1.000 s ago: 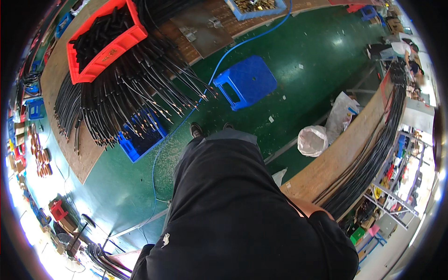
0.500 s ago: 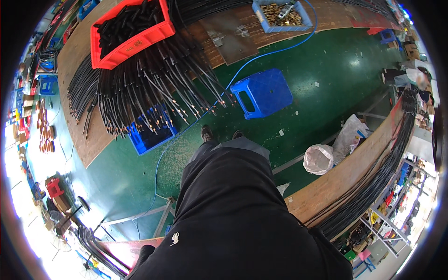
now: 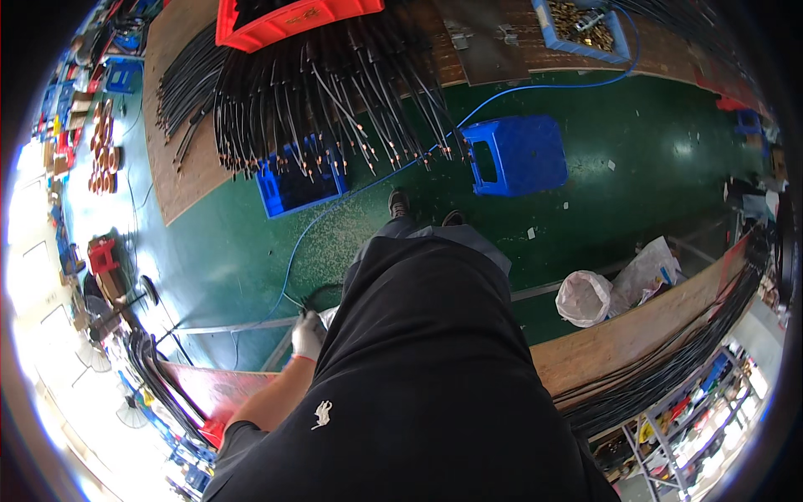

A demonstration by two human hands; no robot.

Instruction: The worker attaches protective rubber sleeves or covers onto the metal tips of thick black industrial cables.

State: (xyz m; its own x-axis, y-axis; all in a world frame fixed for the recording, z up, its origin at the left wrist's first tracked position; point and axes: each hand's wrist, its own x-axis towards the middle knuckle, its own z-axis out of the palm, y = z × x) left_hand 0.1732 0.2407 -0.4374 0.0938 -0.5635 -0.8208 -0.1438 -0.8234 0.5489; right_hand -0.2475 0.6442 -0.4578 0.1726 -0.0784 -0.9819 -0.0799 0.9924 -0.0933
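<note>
My left hand [image 3: 308, 336], in a white glove, is beside my left thigh, its fingers closed. A dark, curved strand that looks like black cable [image 3: 322, 296] comes out at its fingertips; my body hides part of it. My right hand is out of view. Ahead, many black cables [image 3: 335, 92] with bare copper ends hang over the edge of a wooden table [image 3: 188, 180]. On top of them stands a red crate [image 3: 301, 23], cut off by the upper rim, with black pieces inside.
A blue stool [image 3: 527, 155] and a blue crate [image 3: 305, 197] are on the green floor, with a blue hose [image 3: 293, 259] running past. A blue bin of brass pieces [image 3: 548, 25] sits far right. White sacks [image 3: 583, 299] stand by a bench with black cables [image 3: 661, 368] on the right.
My left forearm and gloved hand have come into view at lower left, with the dark strand. The view has shifted, so the table and crates appear higher and further right.
</note>
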